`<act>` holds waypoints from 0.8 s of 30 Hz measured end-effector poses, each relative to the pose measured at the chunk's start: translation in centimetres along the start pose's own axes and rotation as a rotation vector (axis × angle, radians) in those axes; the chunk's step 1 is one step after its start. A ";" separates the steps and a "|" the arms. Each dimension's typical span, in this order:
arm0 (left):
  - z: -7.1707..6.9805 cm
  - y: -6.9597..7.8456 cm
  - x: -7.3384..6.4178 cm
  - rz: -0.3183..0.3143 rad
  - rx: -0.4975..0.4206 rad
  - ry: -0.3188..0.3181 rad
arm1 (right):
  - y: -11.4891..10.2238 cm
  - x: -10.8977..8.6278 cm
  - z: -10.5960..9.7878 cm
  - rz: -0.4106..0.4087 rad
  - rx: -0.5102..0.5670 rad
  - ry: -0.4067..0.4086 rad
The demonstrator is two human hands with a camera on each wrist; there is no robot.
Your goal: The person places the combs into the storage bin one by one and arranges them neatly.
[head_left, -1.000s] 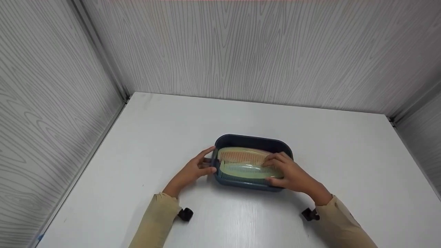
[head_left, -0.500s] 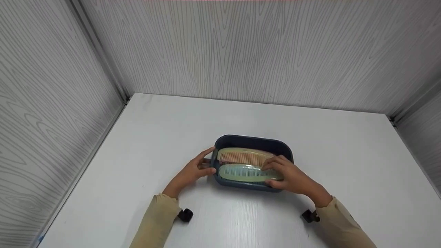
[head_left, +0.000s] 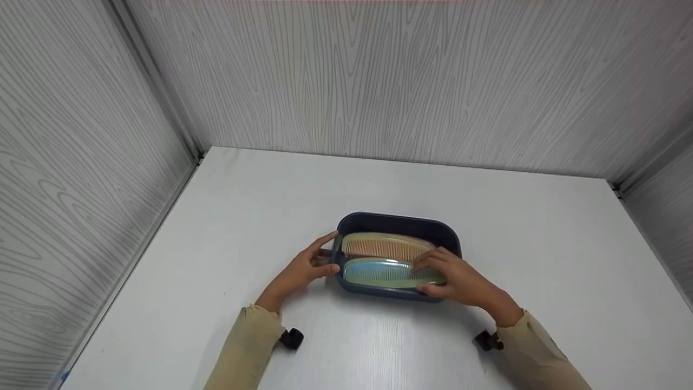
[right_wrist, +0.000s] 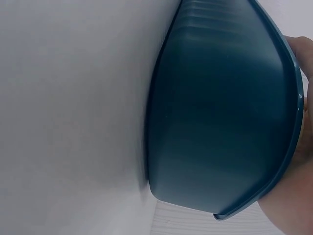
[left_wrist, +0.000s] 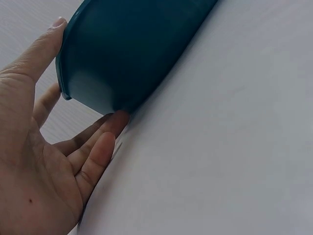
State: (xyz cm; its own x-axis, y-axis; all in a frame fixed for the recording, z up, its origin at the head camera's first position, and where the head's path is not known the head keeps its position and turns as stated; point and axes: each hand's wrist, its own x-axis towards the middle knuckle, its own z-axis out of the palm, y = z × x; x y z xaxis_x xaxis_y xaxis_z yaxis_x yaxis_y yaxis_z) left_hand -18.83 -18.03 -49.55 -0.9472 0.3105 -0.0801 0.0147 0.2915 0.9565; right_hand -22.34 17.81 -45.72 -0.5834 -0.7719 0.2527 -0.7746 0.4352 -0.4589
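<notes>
A dark blue-green plastic bin (head_left: pixel 398 215) stands on the white table, its outer wall filling much of the left wrist (left_wrist: pixel 127 54) and right wrist (right_wrist: pixel 220 112) views. My left hand (head_left: pixel 299 271) touches the bin's left end with spread fingers, some low against its base. Inside, at the front, lies a comb with a pale green edge and bluish teeth (head_left: pixel 379 271). The right hand (head_left: pixel 460 276) reaches over the bin's right side and pinches this comb's right end. Behind it rests another comb, yellowish with orange-looking teeth (head_left: pixel 387 246), its right end partly hidden by my fingers.
White table surface (head_left: pixel 260 206) surrounds the bin. Grey wood-grain panels (head_left: pixel 346 81) rise at the back and on both sides. A small black camera mount sits by each wrist, one near the left sleeve (head_left: pixel 241 346) and one near the right.
The front comb has shifted toward the bin's near wall, off the lower part of the yellowish comb. My right fingers moved slightly with it, while the left hand and bin stayed put.
</notes>
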 end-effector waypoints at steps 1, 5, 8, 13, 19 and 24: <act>0.0 0.0 0.0 -0.002 0.000 0.001 | 0.0 -0.1 0.0 0.010 0.000 -0.004; 0.0 -0.1 0.0 -0.010 -0.011 0.002 | 0.0 -0.3 0.0 0.015 -0.003 -0.003; 0.0 -0.1 -0.1 -0.009 -0.018 -0.004 | 0.2 -0.5 0.1 -0.005 -0.010 0.019; 0.0 -0.1 -0.1 -0.021 -0.007 -0.003 | 0.4 -0.5 0.3 -0.038 -0.018 0.056; 0.0 -0.1 0.0 -0.027 0.009 0.002 | 0.6 -0.3 0.3 -0.066 -0.023 0.070; 0.0 -0.2 0.1 -0.021 0.008 0.003 | 0.6 -0.5 0.3 -0.071 0.028 0.055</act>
State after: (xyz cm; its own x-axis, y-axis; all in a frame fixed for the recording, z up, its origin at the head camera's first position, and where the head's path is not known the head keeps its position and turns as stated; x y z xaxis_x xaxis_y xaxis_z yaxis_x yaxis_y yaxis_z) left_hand -18.97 -18.07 -49.74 -0.9482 0.3017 -0.0991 -0.0023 0.3055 0.9522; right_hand -22.46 18.30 -46.35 -0.5401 -0.7736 0.3316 -0.8079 0.3661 -0.4617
